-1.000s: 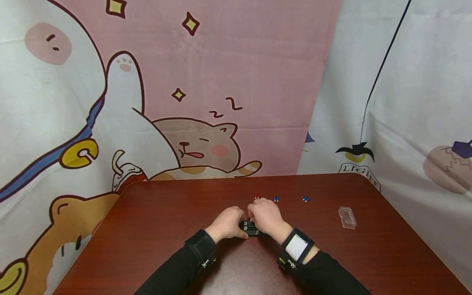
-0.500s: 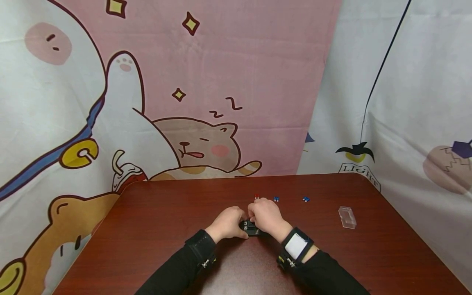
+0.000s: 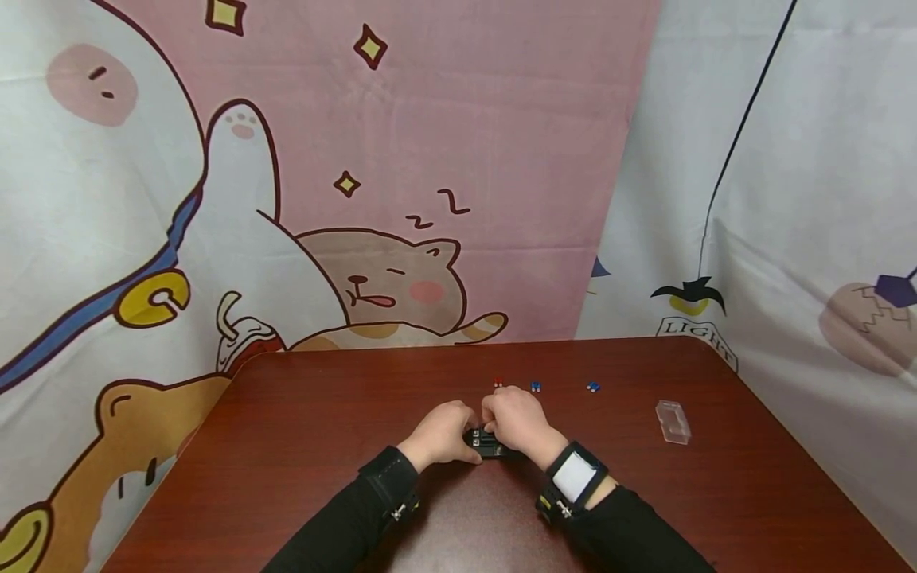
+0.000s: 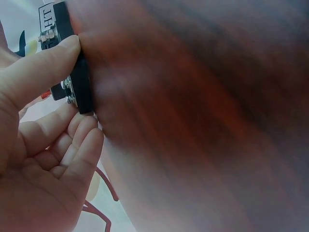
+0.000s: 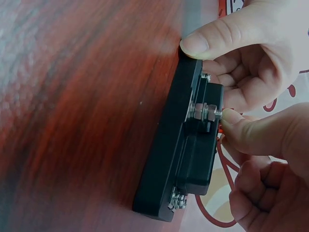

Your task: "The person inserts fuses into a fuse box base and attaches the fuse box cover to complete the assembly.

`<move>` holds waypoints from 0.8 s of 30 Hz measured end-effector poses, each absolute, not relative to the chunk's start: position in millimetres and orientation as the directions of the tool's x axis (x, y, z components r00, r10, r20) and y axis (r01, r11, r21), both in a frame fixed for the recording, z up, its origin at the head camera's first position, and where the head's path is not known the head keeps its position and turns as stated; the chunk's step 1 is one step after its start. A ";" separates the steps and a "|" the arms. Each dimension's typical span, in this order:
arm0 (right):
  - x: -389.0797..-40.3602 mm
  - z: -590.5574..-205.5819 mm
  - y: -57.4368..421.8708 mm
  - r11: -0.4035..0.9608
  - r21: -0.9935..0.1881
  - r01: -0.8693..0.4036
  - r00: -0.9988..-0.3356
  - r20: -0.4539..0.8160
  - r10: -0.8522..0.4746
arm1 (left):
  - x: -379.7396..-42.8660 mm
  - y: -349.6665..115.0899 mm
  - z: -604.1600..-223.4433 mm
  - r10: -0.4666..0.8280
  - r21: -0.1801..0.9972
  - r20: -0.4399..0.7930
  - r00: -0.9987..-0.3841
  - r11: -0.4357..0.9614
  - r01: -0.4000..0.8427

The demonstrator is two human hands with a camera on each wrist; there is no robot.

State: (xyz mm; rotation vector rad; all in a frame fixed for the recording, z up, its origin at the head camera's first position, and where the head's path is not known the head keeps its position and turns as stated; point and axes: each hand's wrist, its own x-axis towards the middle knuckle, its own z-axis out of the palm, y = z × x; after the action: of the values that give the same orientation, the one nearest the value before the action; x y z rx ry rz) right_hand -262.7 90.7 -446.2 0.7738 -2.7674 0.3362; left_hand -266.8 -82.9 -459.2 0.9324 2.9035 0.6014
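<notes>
A black fuse-holder-like block with bolts, washers and nuts lies near the table's middle, between both hands. My left hand grips its left end, thumb on the near side; in the left wrist view the other fingers curl behind it. Over the block's top, my right hand has curled fingers. Its thumb is at the tip of a bolt. A small red piece shows between that thumb and a finger, seemingly pinched; its shape is mostly hidden.
Behind the right hand stand small red-and-white pieces, with small blue pieces and another blue group to the right. A clear plastic box lies farther right on the brown table. A printed curtain hangs behind.
Both hands hold the same places on the block. Only the head view shifts very slightly, so the box and small pieces appear a touch further left.
</notes>
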 end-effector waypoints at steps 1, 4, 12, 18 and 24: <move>-262.7 -446.5 91.1 0.832 -0.155 -0.532 -0.829 0.295 -0.475 | -266.5 -82.8 -459.5 0.569 0.371 0.088 -0.817 0.743 0.557; -263.0 -447.8 92.8 0.831 -0.159 -0.533 -0.830 0.288 -0.477 | -265.6 -82.5 -459.6 0.575 0.369 0.092 -0.813 0.739 0.564; -264.3 -449.6 101.0 0.795 -0.236 -0.559 -0.821 0.288 -0.492 | -264.4 -82.3 -457.9 0.567 0.363 0.091 -0.818 0.746 0.558; -265.3 -444.5 117.5 0.782 -0.324 -0.532 -0.843 0.284 -0.456 | -263.2 -81.9 -455.9 0.559 0.365 0.077 -0.826 0.755 0.545; -276.5 -439.9 144.9 0.816 -0.394 -0.423 -0.903 0.263 -0.341 | -263.6 -81.4 -455.5 0.546 0.356 0.065 -0.835 0.769 0.530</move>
State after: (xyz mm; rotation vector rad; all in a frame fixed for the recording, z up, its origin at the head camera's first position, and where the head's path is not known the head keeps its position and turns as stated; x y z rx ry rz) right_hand -276.5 144.9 -439.9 0.5986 -2.8198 0.6749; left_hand -263.6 -81.4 -455.5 0.8872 2.9150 0.5678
